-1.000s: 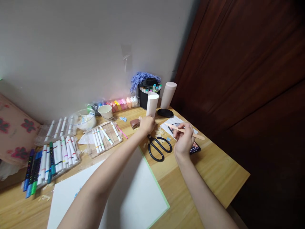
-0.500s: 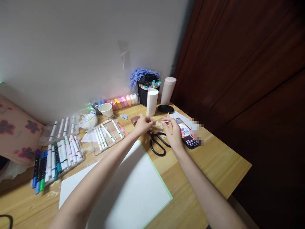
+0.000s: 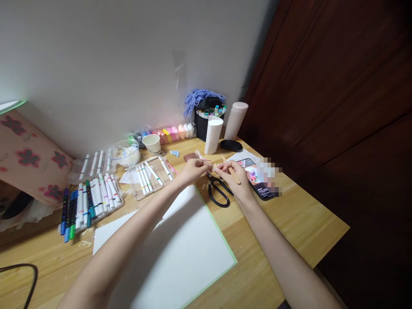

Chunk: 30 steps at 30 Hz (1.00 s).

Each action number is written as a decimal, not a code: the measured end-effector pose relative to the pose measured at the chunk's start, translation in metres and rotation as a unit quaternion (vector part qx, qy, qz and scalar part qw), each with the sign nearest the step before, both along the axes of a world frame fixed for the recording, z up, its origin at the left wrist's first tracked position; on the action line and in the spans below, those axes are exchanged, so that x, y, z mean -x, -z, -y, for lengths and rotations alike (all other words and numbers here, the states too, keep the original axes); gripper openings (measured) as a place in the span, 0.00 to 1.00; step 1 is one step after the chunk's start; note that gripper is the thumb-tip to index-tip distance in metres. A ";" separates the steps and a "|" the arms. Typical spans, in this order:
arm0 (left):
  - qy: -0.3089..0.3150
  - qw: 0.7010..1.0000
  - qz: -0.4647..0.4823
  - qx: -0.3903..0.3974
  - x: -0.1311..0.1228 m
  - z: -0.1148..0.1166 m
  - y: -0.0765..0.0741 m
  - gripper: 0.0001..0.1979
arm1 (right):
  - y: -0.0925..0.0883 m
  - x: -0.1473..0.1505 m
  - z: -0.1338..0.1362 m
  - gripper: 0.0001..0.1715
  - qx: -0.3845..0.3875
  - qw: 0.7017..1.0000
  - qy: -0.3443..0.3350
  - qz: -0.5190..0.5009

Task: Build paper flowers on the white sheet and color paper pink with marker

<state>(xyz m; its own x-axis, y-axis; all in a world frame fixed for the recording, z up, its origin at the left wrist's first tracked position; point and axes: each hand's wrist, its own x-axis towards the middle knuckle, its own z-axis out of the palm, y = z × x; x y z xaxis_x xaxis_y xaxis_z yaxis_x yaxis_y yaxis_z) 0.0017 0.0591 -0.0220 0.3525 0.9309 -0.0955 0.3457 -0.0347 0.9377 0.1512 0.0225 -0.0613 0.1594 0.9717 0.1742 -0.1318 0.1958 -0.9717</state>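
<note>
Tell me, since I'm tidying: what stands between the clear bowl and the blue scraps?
The head view shows a paper cup between the bowl and scraps.

the bare, slender left forearm [image 3: 138, 229] has a smooth outline, broad toward the lower edge of the view and tapering evenly to a narrow wrist. the bare, slim right forearm [image 3: 277, 242] has the same long taper. the uncovered left hand [image 3: 193, 171] and the uncovered right hand [image 3: 238, 189] have thin fingers, with nails too small to make out.
</note>
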 end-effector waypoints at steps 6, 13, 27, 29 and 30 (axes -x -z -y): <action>0.014 0.999 0.020 -0.038 0.018 0.013 0.004 0.12 | -0.006 0.008 0.009 0.19 -0.018 0.997 -0.038 0.060; 0.000 0.998 -0.041 -0.041 0.067 0.056 0.007 0.09 | 0.000 0.040 0.035 0.16 -0.023 0.984 -0.131 0.120; -0.087 0.984 -0.134 -0.083 0.190 0.169 0.016 0.07 | 0.018 0.091 0.087 0.20 0.027 0.946 -0.313 0.085; -0.097 0.986 -0.120 -0.069 0.191 0.167 0.023 0.07 | 0.023 0.095 0.092 0.16 0.041 0.934 -0.336 0.115; -0.096 0.987 -0.115 -0.064 0.190 0.167 0.026 0.07 | 0.025 0.098 0.093 0.16 0.049 0.927 -0.350 0.129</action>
